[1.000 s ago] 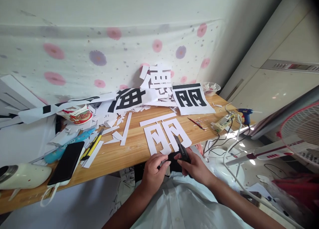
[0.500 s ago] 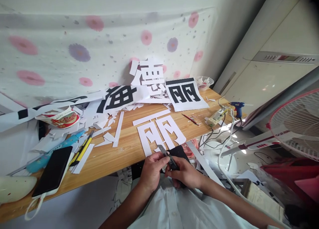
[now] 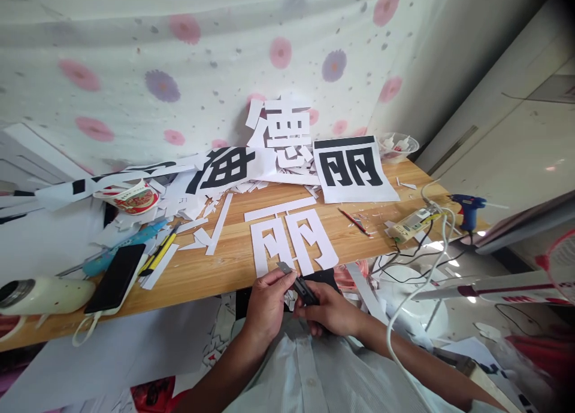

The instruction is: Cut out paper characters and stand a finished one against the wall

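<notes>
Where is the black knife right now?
In the head view, the black knife is below centre, held in the right hand with the left hand pinching its blade end, by the near edge of the white cut-out character.

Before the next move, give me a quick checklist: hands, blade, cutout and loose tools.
1. Black utility knife held: ok, its handle is in the right hand.
2. Left hand clear of the blade: not ok, its fingertips are right at it.
3. Blade edge sound: cannot tell, too small in view.
4. White cutout character on the table: ok, lying flat.
5. Pencil off the cutout: ok, apart, to its right.
6. Yellow utility knife off the cutout: ok, beside the smartphone.
</notes>
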{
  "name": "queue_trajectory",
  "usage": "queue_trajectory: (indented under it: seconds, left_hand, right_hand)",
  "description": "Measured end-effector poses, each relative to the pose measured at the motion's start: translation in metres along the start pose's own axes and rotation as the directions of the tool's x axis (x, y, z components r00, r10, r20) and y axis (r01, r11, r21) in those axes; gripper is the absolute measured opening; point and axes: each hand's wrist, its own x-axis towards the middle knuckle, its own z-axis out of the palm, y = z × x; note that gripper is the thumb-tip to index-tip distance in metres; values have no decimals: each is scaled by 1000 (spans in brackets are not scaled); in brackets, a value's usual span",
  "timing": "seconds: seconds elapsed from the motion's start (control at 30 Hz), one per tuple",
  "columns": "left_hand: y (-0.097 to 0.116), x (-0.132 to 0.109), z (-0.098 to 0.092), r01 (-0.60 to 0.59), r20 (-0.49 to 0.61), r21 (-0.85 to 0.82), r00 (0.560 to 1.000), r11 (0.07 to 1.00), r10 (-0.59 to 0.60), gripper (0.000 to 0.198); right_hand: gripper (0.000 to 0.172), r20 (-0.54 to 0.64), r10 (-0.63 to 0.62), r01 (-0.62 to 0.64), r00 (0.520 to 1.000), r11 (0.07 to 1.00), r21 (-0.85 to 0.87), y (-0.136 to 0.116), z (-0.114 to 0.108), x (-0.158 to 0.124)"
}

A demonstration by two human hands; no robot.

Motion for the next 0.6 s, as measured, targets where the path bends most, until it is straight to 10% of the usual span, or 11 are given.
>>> queue_trajectory:
  seconds: [0.37,0.6]
  left_hand:
    - [16,0,4,-203,-291,-123,943,971,161,20]
    - [55,-18,-71,-496,-646,11,660,868,385,23]
  right_hand:
    - [32,162,89,-76,983,993,-86,-18,-24,-1]
    - [44,80,2,5,997,996,-84,-46,-47,-3]
